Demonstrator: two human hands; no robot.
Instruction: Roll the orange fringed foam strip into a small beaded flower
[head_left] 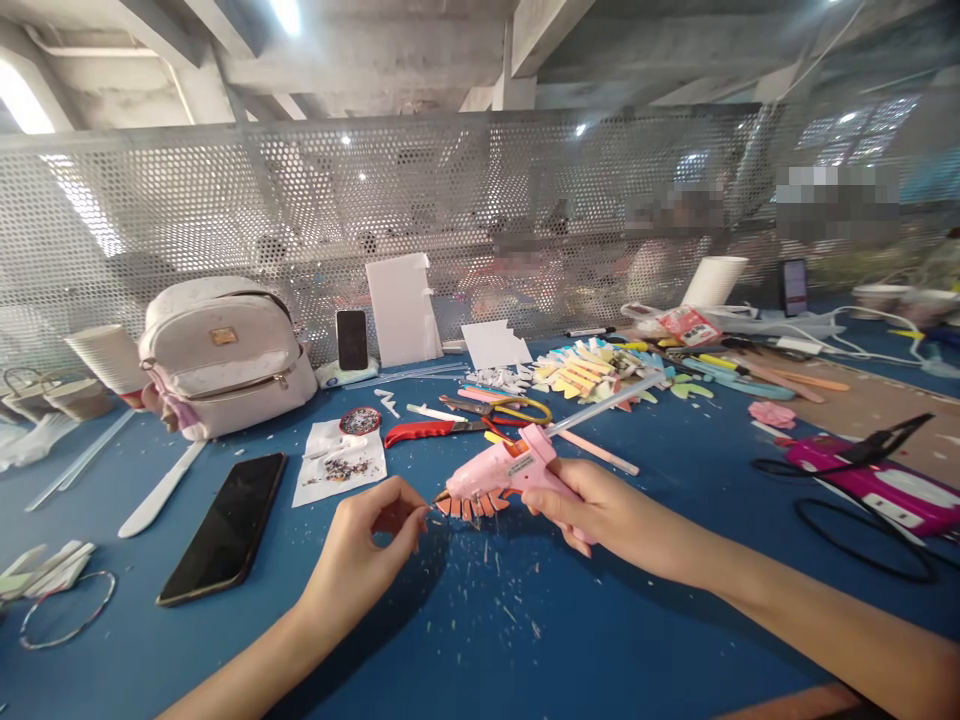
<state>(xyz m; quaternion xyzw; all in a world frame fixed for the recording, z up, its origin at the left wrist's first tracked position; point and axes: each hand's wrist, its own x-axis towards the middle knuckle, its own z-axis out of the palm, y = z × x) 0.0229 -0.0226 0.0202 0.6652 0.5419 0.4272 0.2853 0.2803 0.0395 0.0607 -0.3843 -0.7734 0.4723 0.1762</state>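
Note:
My right hand (577,505) is wrapped round the handle of a pink hot glue gun (491,470), with a clear glue stick (607,403) sticking out of its back. The gun's nozzle points left, close to the fingertips of my left hand (379,540). Thumb and index finger of that hand are pinched together; what they hold is too small to make out. Just below the gun's barrel is an orange fringed strip (474,507), partly hidden by the gun. Beyond it lie red-handled pliers (427,431) and yellow-handled scissors (521,408).
A black phone (225,530) and a white sheet with dark bits (339,465) lie left, before a white backpack (225,350). Cut paper pieces (581,370) are heaped behind the gun. A magenta device (877,485) with a black cable is at right.

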